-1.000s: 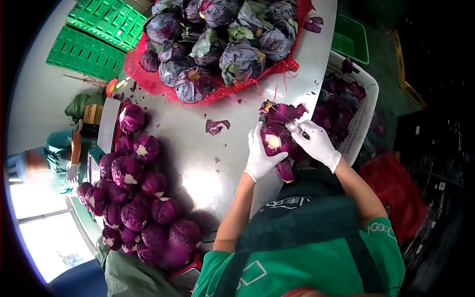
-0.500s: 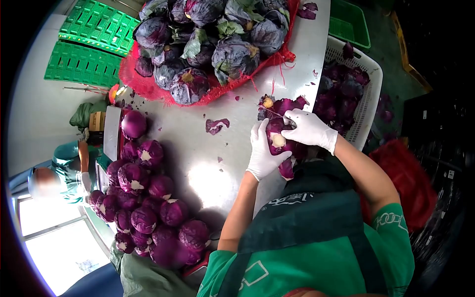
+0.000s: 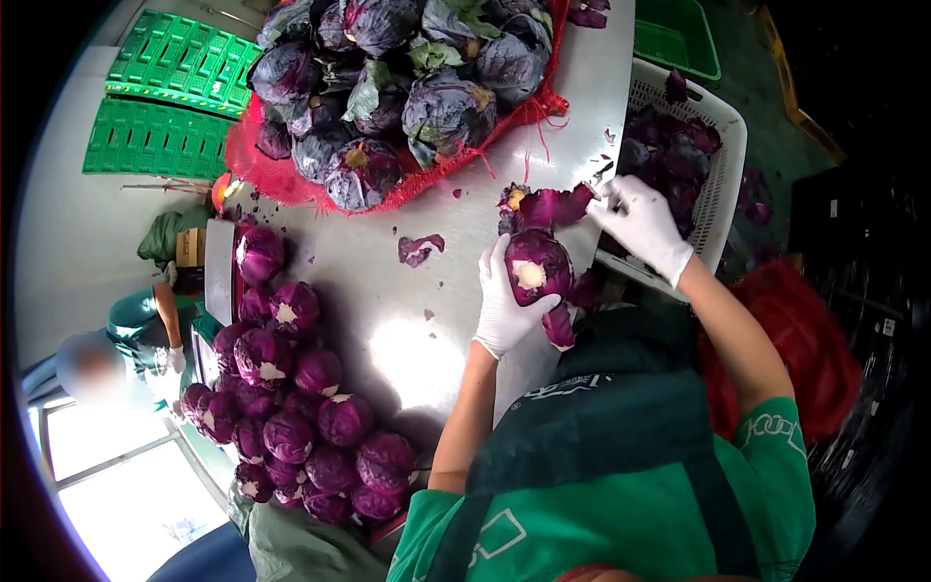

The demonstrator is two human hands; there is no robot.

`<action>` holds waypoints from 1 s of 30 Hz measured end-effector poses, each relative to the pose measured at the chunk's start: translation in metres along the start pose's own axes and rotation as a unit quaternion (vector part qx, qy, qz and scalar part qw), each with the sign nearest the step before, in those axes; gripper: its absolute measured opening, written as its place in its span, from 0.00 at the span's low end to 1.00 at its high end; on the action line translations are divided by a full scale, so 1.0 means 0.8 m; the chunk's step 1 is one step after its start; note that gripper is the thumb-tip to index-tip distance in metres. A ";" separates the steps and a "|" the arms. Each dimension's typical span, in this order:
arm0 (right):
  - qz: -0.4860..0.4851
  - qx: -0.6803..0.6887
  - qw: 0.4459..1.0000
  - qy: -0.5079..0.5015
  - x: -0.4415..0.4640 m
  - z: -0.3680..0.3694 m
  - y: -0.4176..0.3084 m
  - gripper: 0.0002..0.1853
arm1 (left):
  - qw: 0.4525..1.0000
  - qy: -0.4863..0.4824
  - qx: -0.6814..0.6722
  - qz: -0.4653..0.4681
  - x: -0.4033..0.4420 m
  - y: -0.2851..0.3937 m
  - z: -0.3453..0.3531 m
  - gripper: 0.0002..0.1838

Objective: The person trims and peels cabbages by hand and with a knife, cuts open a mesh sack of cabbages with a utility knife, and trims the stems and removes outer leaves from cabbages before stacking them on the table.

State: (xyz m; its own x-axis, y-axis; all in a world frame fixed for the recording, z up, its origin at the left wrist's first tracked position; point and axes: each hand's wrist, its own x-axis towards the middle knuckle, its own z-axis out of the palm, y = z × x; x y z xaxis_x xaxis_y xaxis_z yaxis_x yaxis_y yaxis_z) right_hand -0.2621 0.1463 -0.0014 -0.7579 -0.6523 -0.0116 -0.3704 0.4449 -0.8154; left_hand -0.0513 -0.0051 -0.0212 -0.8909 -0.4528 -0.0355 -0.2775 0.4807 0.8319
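My left hand (image 3: pixel 506 308), in a white glove, is wrapped round the near left side of a red cabbage (image 3: pixel 551 260), whose pale cut stem end faces up. My right hand (image 3: pixel 648 221), also gloved, is apart from the cabbage, over the table's edge by the crate. Its fingers are curled together; what they hold, if anything, I cannot make out. Close to those fingertips lies a loose purple leaf (image 3: pixel 558 208), beside a cut-off stem piece (image 3: pixel 514 198). Another torn leaf (image 3: pixel 559 328) sits just below the cabbage.
Untrimmed cabbages (image 3: pixel 451 112) fill a red mesh sack (image 3: pixel 254 160) at the table's far side. Peeled cabbages (image 3: pixel 289 436) are piled at left. A white crate (image 3: pixel 729 184) holds purple leaves at right. Green crates (image 3: pixel 160 136) and a co-worker (image 3: pixel 145 330) are at far left.
My right hand has moved off the cabbage, rightward toward the crate. My left hand keeps its hold, and the cabbage now shows more fully.
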 end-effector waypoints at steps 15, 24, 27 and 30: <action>0.137 0.164 0.961 -0.173 -0.052 0.059 0.010 0.22 | 1.000 -0.010 0.003 -0.008 0.008 0.009 0.002 0.58; 0.098 0.073 0.970 -0.210 -0.045 0.058 0.010 0.15 | 1.000 -0.011 0.015 0.016 0.008 0.011 0.001 0.57; 0.117 0.072 0.976 -0.169 -0.042 0.055 -0.001 0.13 | 1.000 0.001 0.010 0.017 0.004 0.008 0.002 0.56; 0.143 0.146 0.969 -0.139 -0.044 0.065 0.000 0.14 | 1.000 0.019 -0.011 0.006 0.004 0.002 0.002 0.55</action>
State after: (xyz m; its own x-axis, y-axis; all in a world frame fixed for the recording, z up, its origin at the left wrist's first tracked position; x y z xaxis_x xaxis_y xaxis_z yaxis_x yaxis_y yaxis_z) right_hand -0.2073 0.1377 -0.0313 -0.6179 -0.6858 -0.3844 0.0328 0.4660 -0.8842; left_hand -0.0552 -0.0050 -0.0209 -0.8795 -0.4758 -0.0046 -0.2583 0.4693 0.8444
